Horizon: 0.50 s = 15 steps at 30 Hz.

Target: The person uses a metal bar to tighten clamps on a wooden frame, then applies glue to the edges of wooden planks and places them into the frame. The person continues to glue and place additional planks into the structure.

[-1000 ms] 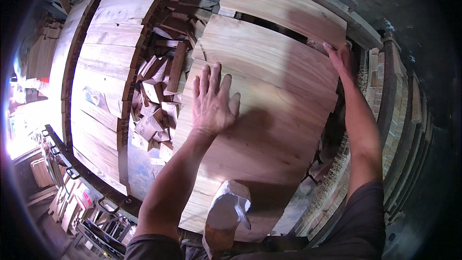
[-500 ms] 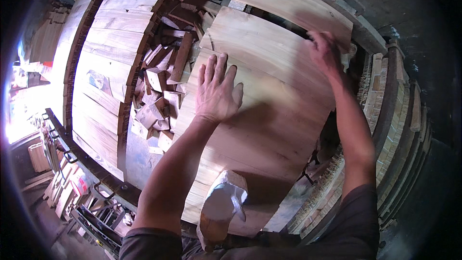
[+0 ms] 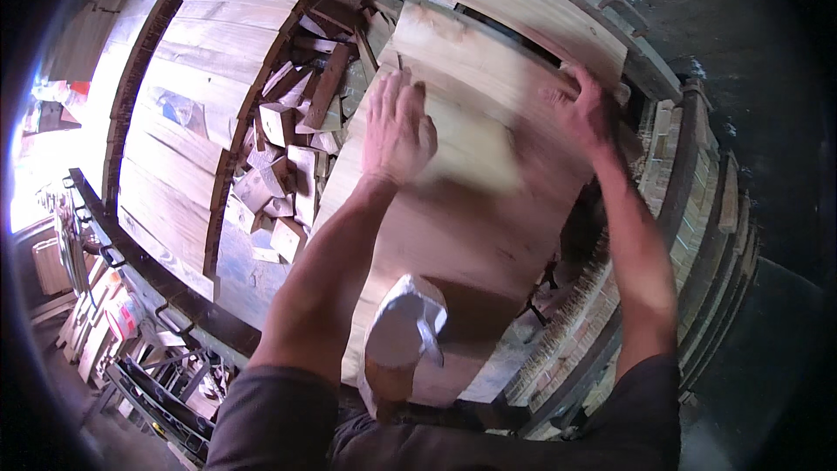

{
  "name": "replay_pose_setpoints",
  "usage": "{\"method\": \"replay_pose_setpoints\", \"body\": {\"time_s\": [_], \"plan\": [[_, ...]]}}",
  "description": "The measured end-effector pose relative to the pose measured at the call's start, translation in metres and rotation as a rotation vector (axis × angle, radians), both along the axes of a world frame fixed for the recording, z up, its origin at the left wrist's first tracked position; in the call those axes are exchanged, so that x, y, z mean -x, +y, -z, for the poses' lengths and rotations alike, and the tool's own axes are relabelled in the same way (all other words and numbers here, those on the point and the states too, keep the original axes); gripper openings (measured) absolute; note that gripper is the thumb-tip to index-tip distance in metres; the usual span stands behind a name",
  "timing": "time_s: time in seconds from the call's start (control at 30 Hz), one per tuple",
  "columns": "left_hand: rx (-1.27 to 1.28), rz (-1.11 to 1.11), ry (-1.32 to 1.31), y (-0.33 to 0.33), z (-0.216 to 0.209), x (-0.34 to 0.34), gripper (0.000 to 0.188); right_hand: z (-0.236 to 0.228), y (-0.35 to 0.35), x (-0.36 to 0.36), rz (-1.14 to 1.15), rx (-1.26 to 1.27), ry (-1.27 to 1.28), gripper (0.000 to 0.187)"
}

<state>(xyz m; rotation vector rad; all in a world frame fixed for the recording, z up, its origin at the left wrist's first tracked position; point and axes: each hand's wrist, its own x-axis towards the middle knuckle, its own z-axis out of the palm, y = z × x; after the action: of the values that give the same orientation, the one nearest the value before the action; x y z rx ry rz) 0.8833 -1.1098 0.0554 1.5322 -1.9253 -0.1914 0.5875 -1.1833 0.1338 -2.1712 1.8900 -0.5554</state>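
Close before the worker (image 3: 453, 451), row of close-set boards (image 3: 462, 240), left hand (image 3: 398, 135) palm-down at its left side, fingers extended, right hand (image 3: 589, 115) toward its far right corner, fingers half-curled, grip unclear to me, separate board (image 3: 534, 13) beyond.

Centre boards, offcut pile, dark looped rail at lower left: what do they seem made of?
Centre boards: wood, apparently bare; streaky grain, no obvious gloss.
Offcut pile: wood, likely unfinished; blocky pieces with pale and brown faces.
Dark looped rail: probably metal, going by the thin bent loops; painted or bare, I can't tell.
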Motion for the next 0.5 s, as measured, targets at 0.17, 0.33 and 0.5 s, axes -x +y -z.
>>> {"method": "replay_pose_setpoints", "body": {"time_s": [0.17,0.33,0.5], "plan": [[0.052,-0.230,0.180,0.052,0.004,-0.027,0.053,0.003,0.101,-0.019,-0.105,0.246,0.044,0.045],[-0.189,-0.275,-0.003,0.186,0.002,-0.100,0.066,0.009,0.170,-0.041,-0.120,0.193,0.081,0.048],[-0.303,-0.335,-0.175,0.243,-0.011,-0.105,0.057,0.009,0.168,-0.041,-0.143,0.065,0.138,0.047]]}}
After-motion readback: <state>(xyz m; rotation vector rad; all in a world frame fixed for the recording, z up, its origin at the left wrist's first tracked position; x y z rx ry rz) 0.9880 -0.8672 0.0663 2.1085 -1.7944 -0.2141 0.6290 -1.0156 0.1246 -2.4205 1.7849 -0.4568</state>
